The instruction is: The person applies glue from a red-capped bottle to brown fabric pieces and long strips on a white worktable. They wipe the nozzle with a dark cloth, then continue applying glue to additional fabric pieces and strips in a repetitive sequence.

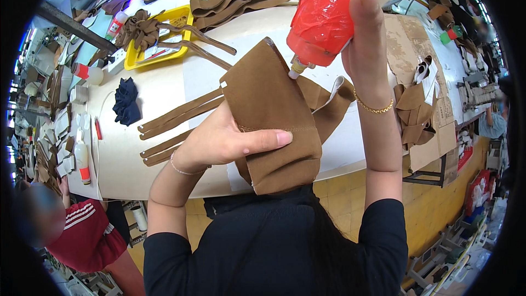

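Bottle [323, 19] in clasped R grip [368, 60], brn cloth [271, 90] in pinching L grip [219, 142], strips [141, 28] in yel. tray [143, 64]

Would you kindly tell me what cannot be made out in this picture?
All in the head view:
Left grip: fingers besides the thumb, hidden behind the brown fabric piece.
Right grip: most fingers, hidden behind the red-wrapped bottle.
The bottle's upper end: cut off by the top edge.
Whether anything leaves the nozzle: too small to tell.

yellow tray [156, 62] | crumpled navy cloth [126, 102] | slim red tool [98, 129] | cardboard [404, 34]
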Demonstrator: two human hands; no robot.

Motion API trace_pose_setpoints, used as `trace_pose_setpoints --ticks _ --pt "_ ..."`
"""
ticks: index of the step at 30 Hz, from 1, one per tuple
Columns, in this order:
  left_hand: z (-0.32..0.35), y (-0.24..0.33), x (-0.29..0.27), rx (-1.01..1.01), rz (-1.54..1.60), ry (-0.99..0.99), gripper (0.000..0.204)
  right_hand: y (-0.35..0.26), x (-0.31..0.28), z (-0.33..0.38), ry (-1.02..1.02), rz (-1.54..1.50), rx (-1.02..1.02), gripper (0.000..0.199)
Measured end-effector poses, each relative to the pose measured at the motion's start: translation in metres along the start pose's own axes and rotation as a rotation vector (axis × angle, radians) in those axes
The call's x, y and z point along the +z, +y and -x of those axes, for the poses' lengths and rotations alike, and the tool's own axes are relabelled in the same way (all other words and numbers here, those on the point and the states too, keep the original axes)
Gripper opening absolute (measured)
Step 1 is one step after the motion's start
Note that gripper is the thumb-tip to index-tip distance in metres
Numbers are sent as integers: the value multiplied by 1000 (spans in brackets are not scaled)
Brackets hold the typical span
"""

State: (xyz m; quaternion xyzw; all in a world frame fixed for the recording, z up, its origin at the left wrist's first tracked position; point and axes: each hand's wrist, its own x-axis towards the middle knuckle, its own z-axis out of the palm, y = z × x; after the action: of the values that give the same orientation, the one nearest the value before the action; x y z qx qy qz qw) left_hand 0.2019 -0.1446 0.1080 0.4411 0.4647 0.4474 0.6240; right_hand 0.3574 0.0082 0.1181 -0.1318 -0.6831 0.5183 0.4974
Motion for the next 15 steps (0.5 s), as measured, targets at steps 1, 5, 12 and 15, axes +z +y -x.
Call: trace_pose_setpoints --ticks 1,5,12,15 --pt "0 0 -1 0 -7 -6 51 0 0 1 -7 -3 10 69" --pt "0 -2 -2 47 33 8 48 0 1 4 -28 -33 39 67" --pt "-3 -7 -2 63 74 33 46 -6 2 19 -3 -29 27 61" --pt "-1 -9 -3 56 89 66 45 -7 3 27 23 -9 -53 60"
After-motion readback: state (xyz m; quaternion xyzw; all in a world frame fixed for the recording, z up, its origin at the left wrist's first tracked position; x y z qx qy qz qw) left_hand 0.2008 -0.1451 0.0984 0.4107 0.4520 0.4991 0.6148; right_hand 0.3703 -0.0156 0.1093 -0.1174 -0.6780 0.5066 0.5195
